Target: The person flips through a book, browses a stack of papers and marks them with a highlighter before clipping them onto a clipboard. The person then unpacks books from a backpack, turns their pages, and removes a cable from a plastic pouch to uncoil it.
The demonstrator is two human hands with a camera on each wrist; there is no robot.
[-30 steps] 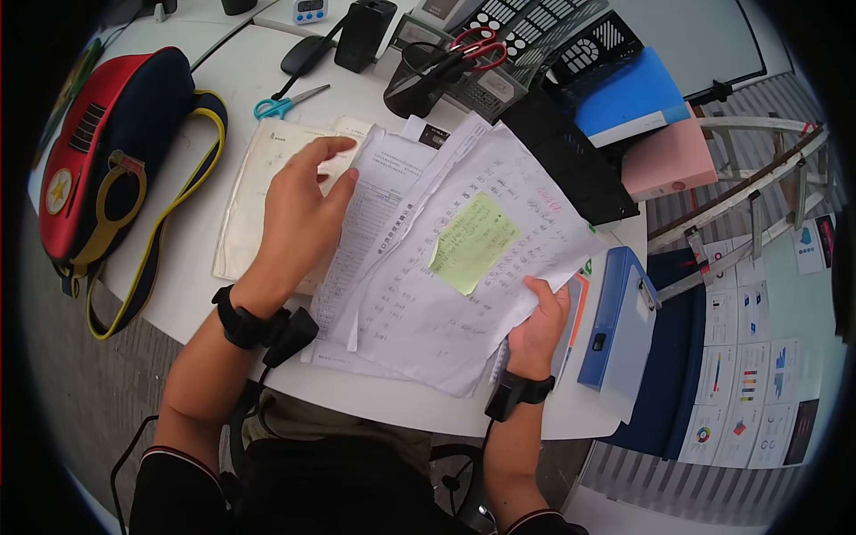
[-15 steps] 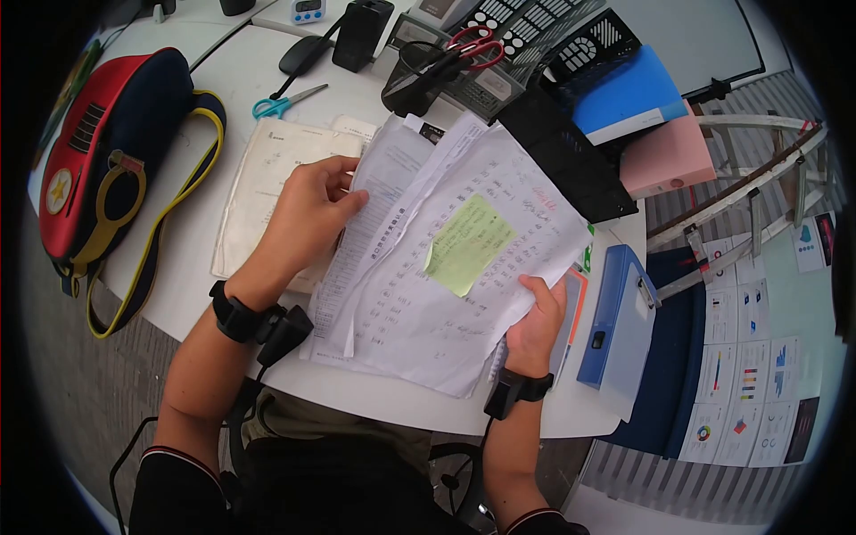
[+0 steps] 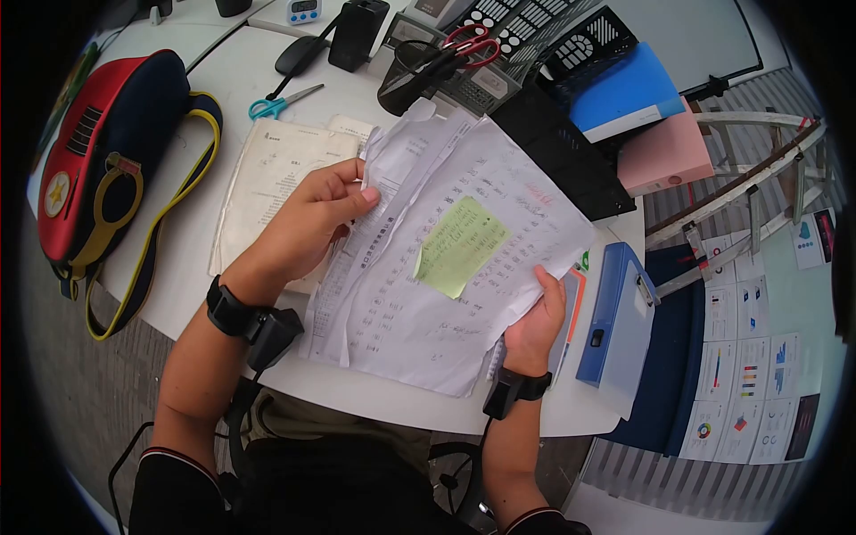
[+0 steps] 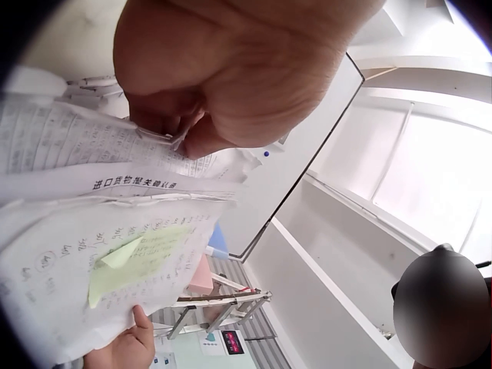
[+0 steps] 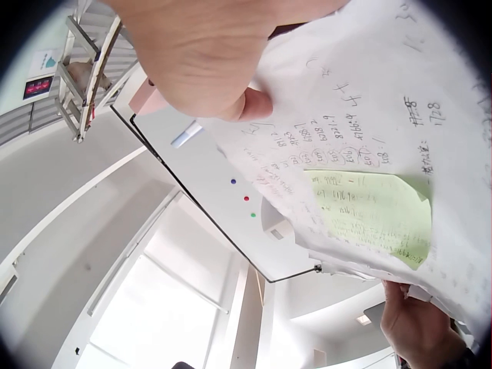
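A loose stack of white papers [image 3: 401,312], printed and handwritten, is held up over the desk between both hands. On the top sheet sits a yellow-green sticky note [image 3: 464,245], one corner curling up in the left wrist view. My left hand [image 3: 312,214] pinches the stack's left edge between thumb and fingers. At the lower right edge my right hand [image 3: 537,325] grips the papers, thumb on top and fingers hidden beneath. An old cream booklet [image 3: 281,169] lies on the desk just beyond the left hand.
Teal scissors [image 3: 283,103] lie above the booklet, and a red and navy bag [image 3: 116,152] stands at left. Behind the papers are a black pen holder [image 3: 406,89] and a black file rack [image 3: 566,152] with folders. A blue file box [image 3: 615,312] is at right.
The left hand went from hovering above the left edge to pinching it, and the stack's left side has been lifted and drawn together. The right hand keeps its grip.
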